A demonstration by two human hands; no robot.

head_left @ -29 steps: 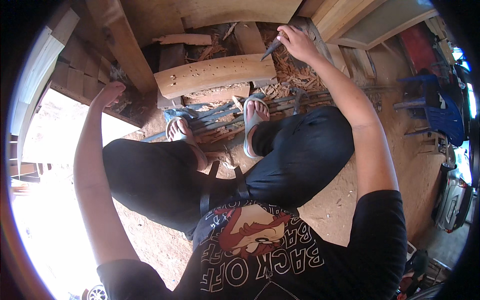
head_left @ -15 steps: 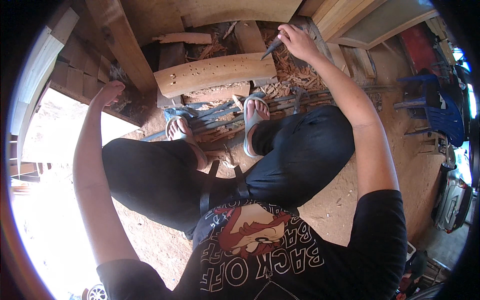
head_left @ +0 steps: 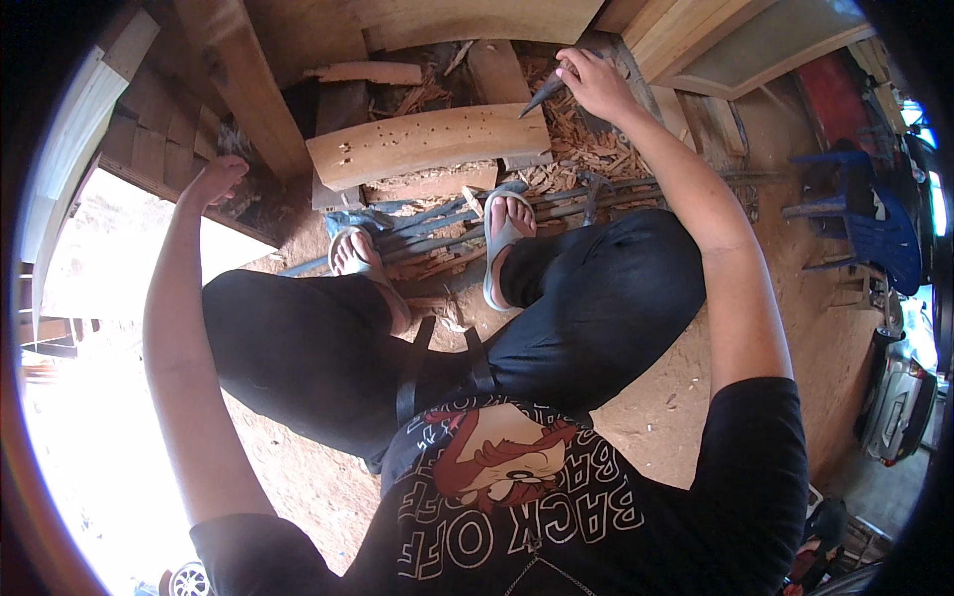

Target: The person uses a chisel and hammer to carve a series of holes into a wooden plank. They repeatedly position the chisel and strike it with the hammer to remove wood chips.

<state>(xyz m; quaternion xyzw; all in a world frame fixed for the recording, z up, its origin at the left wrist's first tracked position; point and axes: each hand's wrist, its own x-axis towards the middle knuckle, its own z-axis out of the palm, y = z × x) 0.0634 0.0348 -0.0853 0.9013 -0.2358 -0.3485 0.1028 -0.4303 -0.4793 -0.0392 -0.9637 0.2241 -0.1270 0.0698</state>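
Note:
A curved plank (head_left: 422,139) dotted with small holes lies across wooden blocks before my feet. My right hand (head_left: 591,84) grips a dark, pointed metal tool (head_left: 542,99), its tip just at the plank's upper right end; whether it touches is unclear. My left hand (head_left: 214,184) hangs with curled fingers beside an upright beam (head_left: 253,89), left of the plank; what it holds, if anything, is too small to make out. A hammer-like tool (head_left: 594,189) lies among wood chips (head_left: 606,149) near my right foot (head_left: 507,228).
Dark pipes (head_left: 417,233) lie on the dirt floor (head_left: 646,437) around my feet (head_left: 358,263). Wooden panels (head_left: 477,20) close in the top, with a framed panel (head_left: 755,45) at upper right. A blue plastic chair (head_left: 884,243) and a car (head_left: 894,397) are at the right; bright ground fills the left.
My left hand has risen slightly. My right hand and the pointed tool have shifted very slightly upward, still at the plank's right end.

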